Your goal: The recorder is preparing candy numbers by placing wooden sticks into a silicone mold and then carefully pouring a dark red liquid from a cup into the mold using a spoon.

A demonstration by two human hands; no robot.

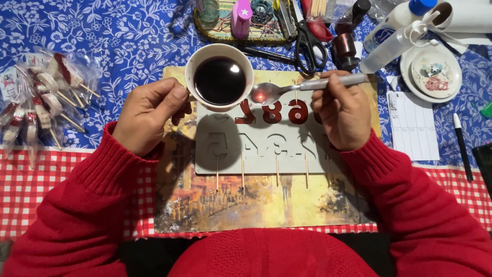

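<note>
Floral cloth (128,36); L hand (148,115) clamps cup (219,77), R hand (343,115) pinches spoon (302,87).

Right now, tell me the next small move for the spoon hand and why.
Probably dip the spoon back into the cup. The right hand holds it level beside the rim, its bowl showing only a red sheen, while the left hand steadies the cup of dark liquid over the number mould. The top-row digits look red-filled; the lower row looks empty, with sticks laid in.
</note>
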